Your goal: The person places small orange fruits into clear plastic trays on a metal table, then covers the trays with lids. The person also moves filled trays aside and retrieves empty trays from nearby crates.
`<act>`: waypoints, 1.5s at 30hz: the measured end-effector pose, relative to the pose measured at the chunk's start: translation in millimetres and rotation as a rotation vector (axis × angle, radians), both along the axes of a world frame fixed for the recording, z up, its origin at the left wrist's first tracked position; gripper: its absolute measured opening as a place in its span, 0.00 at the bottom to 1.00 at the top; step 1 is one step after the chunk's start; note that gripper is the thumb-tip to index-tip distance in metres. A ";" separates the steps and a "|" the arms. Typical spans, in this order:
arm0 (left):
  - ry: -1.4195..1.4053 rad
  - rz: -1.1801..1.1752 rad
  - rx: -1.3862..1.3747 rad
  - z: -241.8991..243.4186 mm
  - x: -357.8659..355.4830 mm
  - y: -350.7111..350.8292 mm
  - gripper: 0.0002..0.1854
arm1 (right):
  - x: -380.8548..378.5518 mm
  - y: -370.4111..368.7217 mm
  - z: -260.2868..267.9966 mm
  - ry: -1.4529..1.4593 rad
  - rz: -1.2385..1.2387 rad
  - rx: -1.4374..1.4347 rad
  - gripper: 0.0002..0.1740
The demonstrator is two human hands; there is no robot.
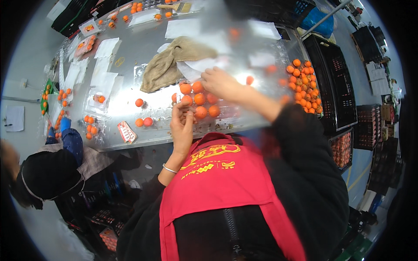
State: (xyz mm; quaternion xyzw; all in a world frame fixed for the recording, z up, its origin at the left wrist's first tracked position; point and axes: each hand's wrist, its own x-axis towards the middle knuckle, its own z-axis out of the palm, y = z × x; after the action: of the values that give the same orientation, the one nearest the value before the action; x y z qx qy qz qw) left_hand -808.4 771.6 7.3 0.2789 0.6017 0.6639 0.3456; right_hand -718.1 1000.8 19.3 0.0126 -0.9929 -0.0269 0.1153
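Observation:
Several orange fruits (199, 99) sit close together in a clear plastic tray (225, 114) at the table edge before me. My left hand (183, 125) is at the tray's near left side, its bent fingers by the fruits; whether they grip anything I cannot tell. Over the tray's far right side reaches my right hand (219, 82), its fingertips near the edge of a white sheet (192, 69); its grip is unclear. A brown cloth (166, 67) lies crumpled just beyond. Left of the tray are a few loose fruits (139, 102) and some printed labels (127, 131).
Many orange fruits (303, 84) are heaped at the table's right end, beside black crates (336, 81). A brush (179, 7) lies at the far edge. At left, a co-worker's blue-gloved hand (65, 123) is near other fruits. Part of the view is smeared.

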 end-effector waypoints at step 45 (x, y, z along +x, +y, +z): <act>-0.200 -0.262 -0.070 33.4 7.3 12.3 0.11 | 61.2 -127.1 16.3 0.534 -0.362 -0.979 0.26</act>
State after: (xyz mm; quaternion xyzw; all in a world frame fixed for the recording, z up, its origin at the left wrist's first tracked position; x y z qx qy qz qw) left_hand -801.0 783.9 40.7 0.2750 0.5456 0.6162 0.4969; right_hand -656.9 873.6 35.6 -0.2189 -0.8128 0.4133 0.3473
